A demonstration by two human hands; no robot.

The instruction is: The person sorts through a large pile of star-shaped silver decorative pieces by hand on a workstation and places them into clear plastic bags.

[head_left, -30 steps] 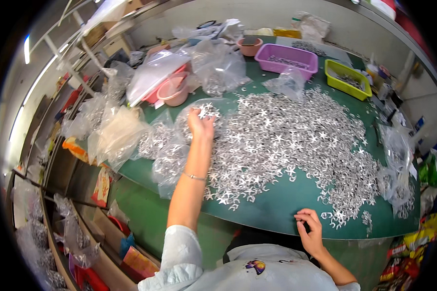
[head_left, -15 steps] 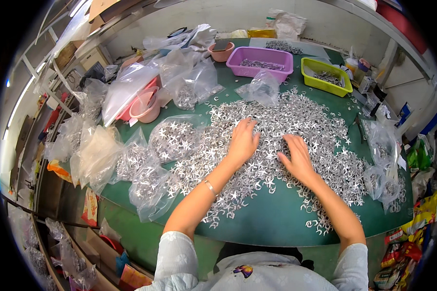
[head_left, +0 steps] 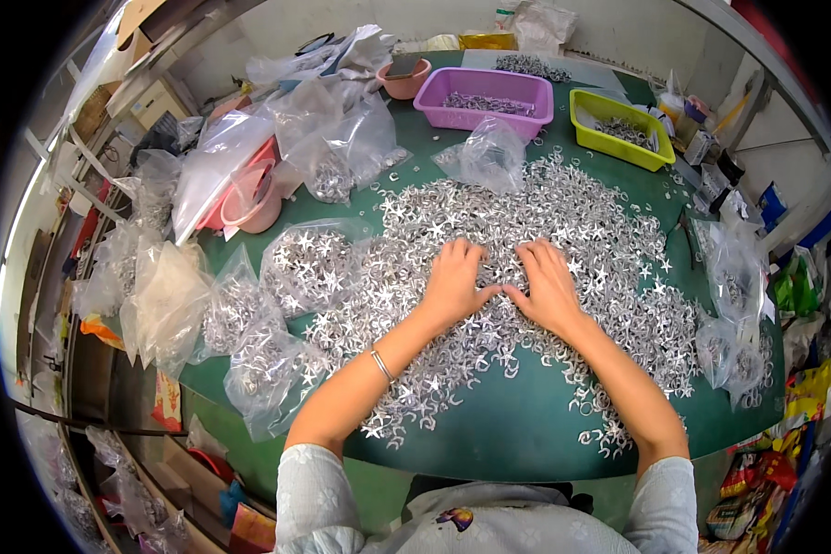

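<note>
A broad heap of small silvery metal pieces (head_left: 415, 342), many star-shaped and others curved like open rings, covers the middle of the green table (head_left: 489, 434). My left hand (head_left: 454, 284) rests on the heap, palm down, thumb stretched toward the right. Beside it my right hand (head_left: 548, 284) lies on the pieces too, fingers extended and slightly apart. The two thumb tips almost meet between the hands. Neither hand visibly grips a piece; what lies under the palms is hidden. A silver bracelet (head_left: 382, 367) circles my left wrist.
Beyond the heap stand a purple basin (head_left: 425, 102) and a yellow-green tray (head_left: 619, 152), both with metal pieces inside. Clear bags of pieces (head_left: 309, 268) line the left side, near a pink basket (head_left: 254, 214). Another clear bag (head_left: 729, 268) lies at the right edge.
My hands have come closer together on the heap, the right one moving left and the left one slightly down. The whole view has shifted a little.
</note>
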